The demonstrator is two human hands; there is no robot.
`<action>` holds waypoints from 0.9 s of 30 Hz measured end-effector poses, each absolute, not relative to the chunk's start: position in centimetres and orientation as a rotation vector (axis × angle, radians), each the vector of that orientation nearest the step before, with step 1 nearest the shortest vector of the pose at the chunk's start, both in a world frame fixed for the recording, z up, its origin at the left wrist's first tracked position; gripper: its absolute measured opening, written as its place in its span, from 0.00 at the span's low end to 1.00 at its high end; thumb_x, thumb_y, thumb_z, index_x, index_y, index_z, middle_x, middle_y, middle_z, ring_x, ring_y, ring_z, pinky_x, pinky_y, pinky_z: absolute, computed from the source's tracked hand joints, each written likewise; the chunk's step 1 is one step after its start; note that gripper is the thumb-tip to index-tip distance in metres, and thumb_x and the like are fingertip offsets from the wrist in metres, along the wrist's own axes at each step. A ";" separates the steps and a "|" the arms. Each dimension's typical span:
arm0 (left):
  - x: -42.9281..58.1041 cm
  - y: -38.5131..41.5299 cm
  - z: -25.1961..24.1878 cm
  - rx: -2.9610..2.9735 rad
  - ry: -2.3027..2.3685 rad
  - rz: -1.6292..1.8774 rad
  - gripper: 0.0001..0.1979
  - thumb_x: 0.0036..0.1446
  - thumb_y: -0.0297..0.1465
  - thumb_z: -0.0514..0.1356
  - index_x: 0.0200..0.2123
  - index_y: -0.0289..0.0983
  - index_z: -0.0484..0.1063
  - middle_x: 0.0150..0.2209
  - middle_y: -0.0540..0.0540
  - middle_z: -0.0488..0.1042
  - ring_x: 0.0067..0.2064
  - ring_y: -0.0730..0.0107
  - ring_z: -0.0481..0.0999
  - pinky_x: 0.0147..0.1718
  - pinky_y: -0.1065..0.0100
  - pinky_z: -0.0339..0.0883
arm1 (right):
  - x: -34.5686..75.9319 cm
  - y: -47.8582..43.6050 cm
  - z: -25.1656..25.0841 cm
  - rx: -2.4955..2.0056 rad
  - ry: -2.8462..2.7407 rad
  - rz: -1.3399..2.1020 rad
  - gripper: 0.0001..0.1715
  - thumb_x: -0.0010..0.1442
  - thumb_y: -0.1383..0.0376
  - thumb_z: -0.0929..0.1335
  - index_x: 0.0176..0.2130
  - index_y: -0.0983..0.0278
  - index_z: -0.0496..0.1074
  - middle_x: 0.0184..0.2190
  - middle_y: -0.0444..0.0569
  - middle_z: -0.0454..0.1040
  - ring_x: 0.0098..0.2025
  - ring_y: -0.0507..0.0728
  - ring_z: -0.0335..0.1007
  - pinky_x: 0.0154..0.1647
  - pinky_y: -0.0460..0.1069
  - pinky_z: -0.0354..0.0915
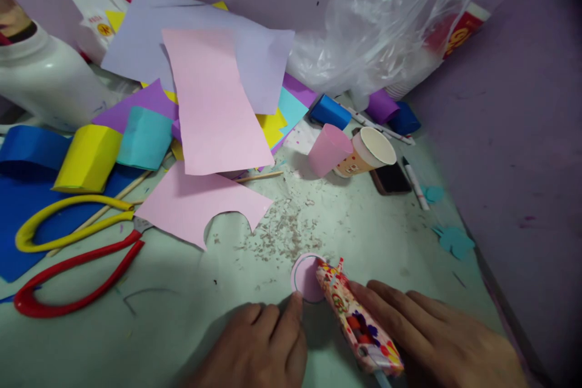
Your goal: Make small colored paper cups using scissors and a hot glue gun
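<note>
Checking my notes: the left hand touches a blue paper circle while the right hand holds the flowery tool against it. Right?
No: the head view shows the paper circle is pink. The left hand touches it; the right hand holds the flowery tool against it.

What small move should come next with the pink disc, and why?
Probably press the left hand more firmly onto the pink disc. Its fingertip touches only the near rim, while the tip of the floral-patterned tool, in the right hand, already rests on the disc's right edge, so the loose paper could slide.
</note>
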State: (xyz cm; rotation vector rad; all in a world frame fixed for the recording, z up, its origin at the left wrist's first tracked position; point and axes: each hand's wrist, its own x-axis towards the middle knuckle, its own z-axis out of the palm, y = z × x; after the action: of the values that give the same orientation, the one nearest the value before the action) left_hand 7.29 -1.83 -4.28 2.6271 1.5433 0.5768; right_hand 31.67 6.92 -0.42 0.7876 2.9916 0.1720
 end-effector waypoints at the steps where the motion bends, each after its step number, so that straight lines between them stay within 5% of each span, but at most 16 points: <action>1: 7.3 -1.8 -4.2 2.627 1.550 0.586 0.10 0.51 0.21 0.55 0.35 0.35 0.73 0.41 0.45 0.80 0.26 0.70 0.73 0.22 0.69 0.62 | 31.7 6.9 -0.4 0.801 2.988 0.159 0.31 0.57 0.75 0.58 0.57 0.58 0.65 0.43 0.44 0.79 0.32 0.53 0.76 0.24 0.44 0.69; 27: 7.5 -1.7 -4.4 2.638 1.520 0.574 0.08 0.51 0.24 0.55 0.35 0.35 0.71 0.44 0.43 0.79 0.26 0.70 0.72 0.22 0.68 0.61 | 33.0 6.0 -0.3 0.865 3.034 0.040 0.29 0.57 0.76 0.58 0.57 0.64 0.64 0.41 0.47 0.80 0.33 0.54 0.77 0.27 0.44 0.71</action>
State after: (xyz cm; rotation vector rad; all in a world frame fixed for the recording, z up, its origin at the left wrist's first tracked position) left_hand 7.49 -1.67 -4.44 2.6382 1.5203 0.5737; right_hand 32.98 6.02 -0.31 0.8647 3.0335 0.0397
